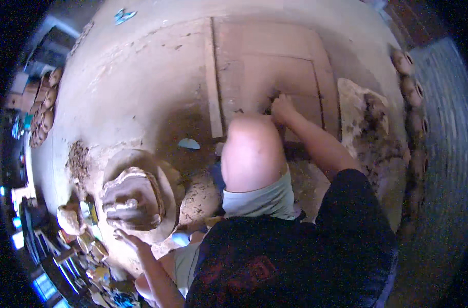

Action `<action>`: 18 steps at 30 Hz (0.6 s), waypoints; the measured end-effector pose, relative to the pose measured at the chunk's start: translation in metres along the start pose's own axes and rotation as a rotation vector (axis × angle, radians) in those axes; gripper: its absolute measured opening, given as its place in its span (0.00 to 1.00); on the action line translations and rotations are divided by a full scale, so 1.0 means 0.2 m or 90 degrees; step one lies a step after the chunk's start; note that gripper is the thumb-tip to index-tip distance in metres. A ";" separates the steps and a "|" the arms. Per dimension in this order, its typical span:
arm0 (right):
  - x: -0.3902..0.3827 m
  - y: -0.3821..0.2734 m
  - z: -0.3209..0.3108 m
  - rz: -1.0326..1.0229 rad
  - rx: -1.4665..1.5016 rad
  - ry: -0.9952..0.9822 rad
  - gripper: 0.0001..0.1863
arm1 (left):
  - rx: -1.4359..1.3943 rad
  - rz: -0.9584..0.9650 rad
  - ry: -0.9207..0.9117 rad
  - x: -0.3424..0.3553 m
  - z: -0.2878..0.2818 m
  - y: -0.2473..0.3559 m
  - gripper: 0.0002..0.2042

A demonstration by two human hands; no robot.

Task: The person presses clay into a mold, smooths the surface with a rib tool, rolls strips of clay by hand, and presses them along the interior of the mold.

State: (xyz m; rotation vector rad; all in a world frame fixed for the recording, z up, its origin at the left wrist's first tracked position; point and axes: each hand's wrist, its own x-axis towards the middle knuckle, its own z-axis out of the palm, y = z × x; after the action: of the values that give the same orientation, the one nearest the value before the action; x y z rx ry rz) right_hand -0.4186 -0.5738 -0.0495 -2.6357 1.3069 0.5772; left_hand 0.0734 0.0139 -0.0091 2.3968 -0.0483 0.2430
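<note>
My right hand (pixel 283 109) is closed, knuckles up, over a flat brown clay slab (pixel 280 43) on the floor, just beyond my bent knee. Straight dark cut lines run across and down this slab. A small dark bit shows by the fingers, but what they grip is hidden. At the lower left my left hand (pixel 128 241) has its fingers stretched out, with nothing visible in it. It is beside the near rim of a round turntable (pixel 172 197). A layered, pale-edged clay lump (pixel 131 200) sits on that turntable.
A long wooden strip (pixel 212 77) lies along the slab's left side. Right of the slab is a pale board (pixel 349 108) with dark clay. Round pots (pixel 411 92) line the right wall; more pots (pixel 43 123) stand far left. A pale half-moon piece (pixel 189 144) lies near my knee.
</note>
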 end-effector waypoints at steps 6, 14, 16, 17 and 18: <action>0.13 -0.12 0.20 0.018 -0.034 0.075 0.31 | -0.068 0.023 0.008 -0.06 0.16 0.07 0.25; 0.15 -0.17 0.26 0.046 -0.085 0.028 0.30 | -0.310 -0.111 -0.076 -0.13 0.20 0.21 0.24; 0.16 -0.19 0.25 0.048 -0.086 0.025 0.30 | -0.398 -0.148 -0.096 -0.11 0.18 0.22 0.24; 0.15 -0.20 0.24 0.052 -0.088 0.023 0.30 | -0.446 -0.167 -0.106 -0.10 0.17 0.22 0.24; 0.15 -0.19 0.24 0.060 -0.089 0.024 0.30 | -0.491 -0.185 -0.125 -0.09 0.18 0.23 0.25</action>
State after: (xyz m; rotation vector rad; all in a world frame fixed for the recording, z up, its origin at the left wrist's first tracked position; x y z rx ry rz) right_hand -0.3864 -0.5585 -0.1071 -2.7193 1.4591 0.6581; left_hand 0.0575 -0.0445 -0.0083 1.6223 0.0993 -0.1346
